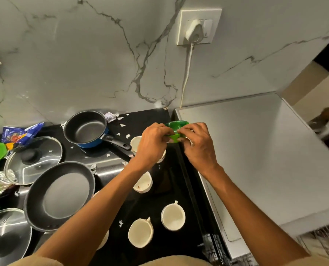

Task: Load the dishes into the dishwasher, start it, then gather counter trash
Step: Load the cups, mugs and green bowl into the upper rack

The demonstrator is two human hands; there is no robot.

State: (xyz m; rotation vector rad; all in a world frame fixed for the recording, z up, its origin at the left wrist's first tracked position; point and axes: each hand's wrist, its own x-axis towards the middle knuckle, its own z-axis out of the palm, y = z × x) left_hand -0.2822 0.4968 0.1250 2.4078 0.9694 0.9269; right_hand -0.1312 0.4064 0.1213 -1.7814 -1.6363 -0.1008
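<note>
Black counter (159, 244) under me: both hands, left (152, 144) and right (198, 144), pinch a green bowl (176, 125) held above it beside the dishwasher (242, 150). I judge I'm still loading; next, carry it rackward, cups (173, 215) after.

Both hands meet on a green bowl (176, 126), left hand (152, 143) and right hand (197, 144) pinching its near rim. White cups (173, 217) sit below the wrists; saucepan (87, 128) lies left of them.
</note>
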